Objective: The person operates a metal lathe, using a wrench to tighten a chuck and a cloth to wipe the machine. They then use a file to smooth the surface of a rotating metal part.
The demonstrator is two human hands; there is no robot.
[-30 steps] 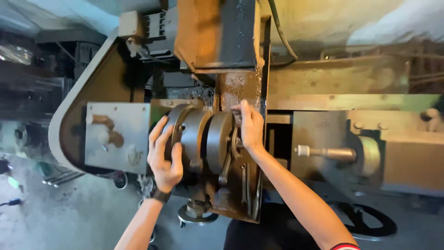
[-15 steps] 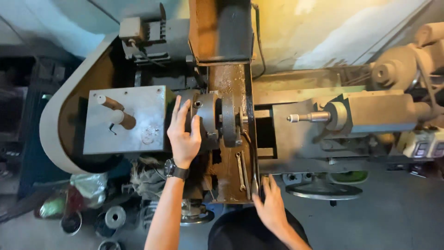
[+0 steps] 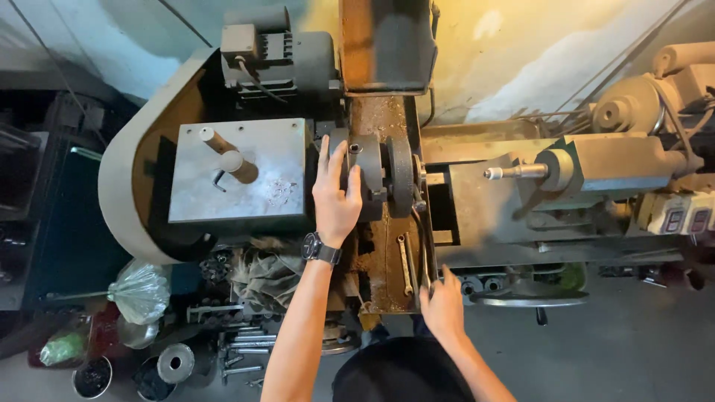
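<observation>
Left hand (image 3: 337, 199) flat on lathe chuck (image 3: 365, 179), centre of frame, fingers spread over its dark rim, palm pressing, not clenched (wristwatch (image 3: 321, 249) on that wrist). Right hand (image 3: 442, 304) lower centre, at front edge of lathe bed (image 3: 387, 260), fingers curled; cannot tell whether I grip anything there. Wrench (image 3: 404, 262) lies on rusty bed between my hands. Tailstock (image 3: 596, 167) at right, its point aimed toward chuck, well apart. Grey headstock cover (image 3: 246, 175) left of chuck. Motor (image 3: 279, 56) upper left.
</observation>
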